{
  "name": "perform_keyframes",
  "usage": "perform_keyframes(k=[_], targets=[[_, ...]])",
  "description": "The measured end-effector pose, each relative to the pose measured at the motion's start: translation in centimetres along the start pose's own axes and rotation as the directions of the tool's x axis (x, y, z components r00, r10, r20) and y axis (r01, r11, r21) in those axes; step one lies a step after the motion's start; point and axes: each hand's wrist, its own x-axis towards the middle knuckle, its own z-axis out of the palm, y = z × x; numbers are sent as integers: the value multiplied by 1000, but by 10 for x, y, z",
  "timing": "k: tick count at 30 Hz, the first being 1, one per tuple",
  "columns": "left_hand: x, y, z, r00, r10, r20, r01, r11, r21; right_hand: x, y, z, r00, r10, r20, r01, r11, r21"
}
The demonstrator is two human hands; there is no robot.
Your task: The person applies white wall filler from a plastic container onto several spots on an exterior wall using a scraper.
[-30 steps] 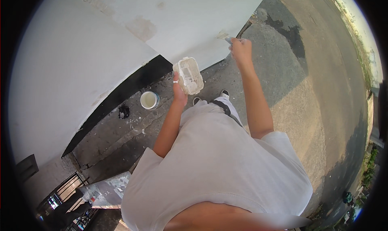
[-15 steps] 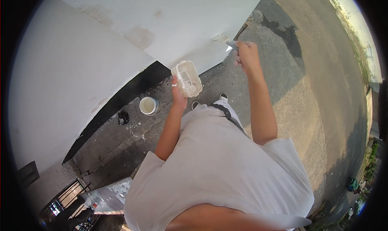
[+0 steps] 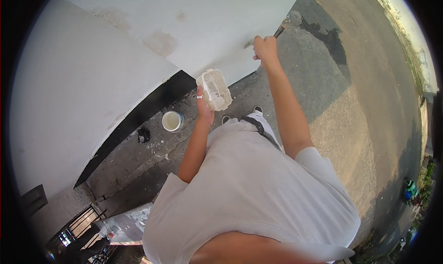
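My left hand (image 3: 204, 108) holds a clear plastic food container (image 3: 213, 89) with white residue inside, below the white wall (image 3: 212, 19). My right hand (image 3: 266, 49) is closed on a flat-bladed tool (image 3: 248, 44) at the wall surface near its right edge; the blade is mostly hidden behind my fingers. A white bucket (image 3: 172, 121) with pale contents stands on the grey pavement below the container, to the left of my feet (image 3: 257, 110).
Dark crumpled item (image 3: 143, 135) beside the bucket; dark band (image 3: 147, 105) along the wall's base. At lower left, a paint-spattered panel (image 3: 122, 227) and metal grille (image 3: 80, 220). A road (image 3: 383, 102) runs along the right, with a person in green (image 3: 410, 190) on it.
My right hand and tool have moved down along the wall, then back up and slightly left. My left hand sits a little lower. The person in green at far right shows more fully.
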Motion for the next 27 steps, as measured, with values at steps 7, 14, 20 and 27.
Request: perform_keyframes(k=[7,14,20,27], targets=[[-3,5,5,1000,-14,4,14,1000,5,-15,-47,-5,997,-61,45,59,997,40],[4,6,1,1000,-13,15,13,1000,0,-62,27,-77,990,128,63,-134,987,90],[9,3,-2,999,-36,24,36,999,12,-32,48,-36,998,26,48,-28,999,38],[6,8,4,999,-13,47,12,1000,10,9,-6,-8,999,-40,22,39,999,32]])
